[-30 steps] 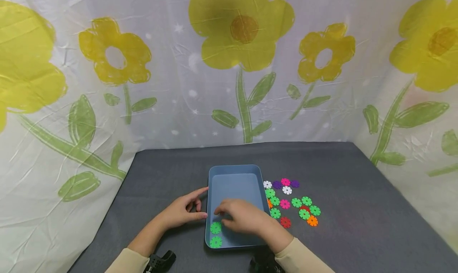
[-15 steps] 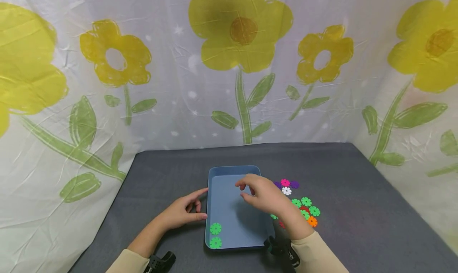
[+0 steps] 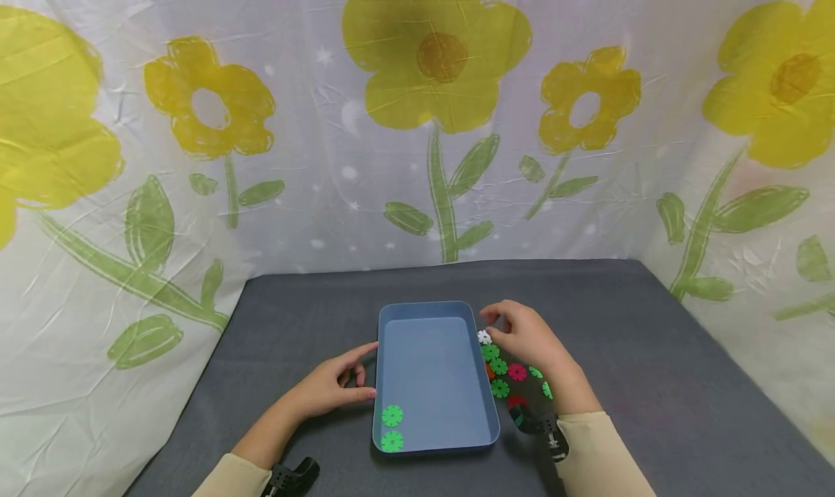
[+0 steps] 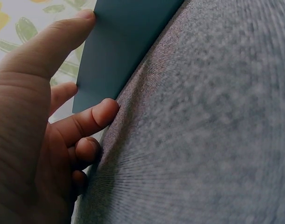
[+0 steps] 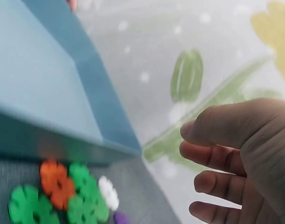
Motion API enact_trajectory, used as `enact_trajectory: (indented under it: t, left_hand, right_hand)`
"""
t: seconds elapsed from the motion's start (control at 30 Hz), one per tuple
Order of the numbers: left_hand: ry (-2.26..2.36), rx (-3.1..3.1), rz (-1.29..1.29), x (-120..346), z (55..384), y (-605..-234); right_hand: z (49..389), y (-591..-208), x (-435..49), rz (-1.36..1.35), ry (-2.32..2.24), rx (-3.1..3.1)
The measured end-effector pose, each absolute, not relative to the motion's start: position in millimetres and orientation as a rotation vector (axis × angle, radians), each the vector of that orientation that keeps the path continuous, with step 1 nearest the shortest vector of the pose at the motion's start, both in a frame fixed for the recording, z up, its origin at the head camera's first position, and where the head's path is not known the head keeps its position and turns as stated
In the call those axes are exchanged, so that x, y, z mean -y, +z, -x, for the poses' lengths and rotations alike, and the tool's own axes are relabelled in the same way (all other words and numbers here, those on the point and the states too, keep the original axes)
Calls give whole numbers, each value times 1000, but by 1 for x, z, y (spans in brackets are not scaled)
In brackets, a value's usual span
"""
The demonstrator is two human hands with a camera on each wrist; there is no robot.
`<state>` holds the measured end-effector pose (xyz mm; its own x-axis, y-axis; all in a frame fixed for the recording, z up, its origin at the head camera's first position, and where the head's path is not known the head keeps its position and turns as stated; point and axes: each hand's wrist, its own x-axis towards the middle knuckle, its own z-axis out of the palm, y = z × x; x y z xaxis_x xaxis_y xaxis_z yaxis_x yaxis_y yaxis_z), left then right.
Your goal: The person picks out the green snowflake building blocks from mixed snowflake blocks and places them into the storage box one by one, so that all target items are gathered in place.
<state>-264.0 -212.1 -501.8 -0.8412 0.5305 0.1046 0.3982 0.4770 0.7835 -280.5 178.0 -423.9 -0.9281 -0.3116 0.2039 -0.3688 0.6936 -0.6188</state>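
A blue rectangular tray (image 3: 432, 381) lies on the table, with two green notched plastic discs (image 3: 392, 416) in its near left corner. My left hand (image 3: 329, 387) touches the tray's left side with thumb and index fingertip; the left wrist view shows the tips against the tray wall (image 4: 119, 46). Beyond the tray's right side, my right hand (image 3: 531, 343) hovers over the loose discs, fingers loosely bent, nothing between them. A white disc (image 3: 484, 336) shows just below its fingertips. In the right wrist view the right hand (image 5: 240, 154) is beside the tray's corner.
Right of the tray lie several more discs: green ones (image 3: 499, 366), an orange one (image 5: 57, 184), a pink one (image 3: 517, 372) and a red one (image 3: 516, 401). The right hand and forearm hide others. A flower-printed curtain (image 3: 313, 193) hangs behind the dark grey tablecloth (image 3: 313, 301).
My right hand has moved from above the tray's near left, across the tray, to the discs on the right. My left hand stays at the tray's left side.
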Motion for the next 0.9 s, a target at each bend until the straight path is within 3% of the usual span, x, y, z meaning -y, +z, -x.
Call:
enact_trajectory:
  t: [0.53, 0.9]
  left_hand:
    - [1307, -2553, -836, 213, 265, -502]
    - [1311, -2551, -829, 213, 265, -502]
  right_hand:
    - [300, -466, -196, -399, 955, 3035]
    - [297, -466, -186, -355, 755, 3091]
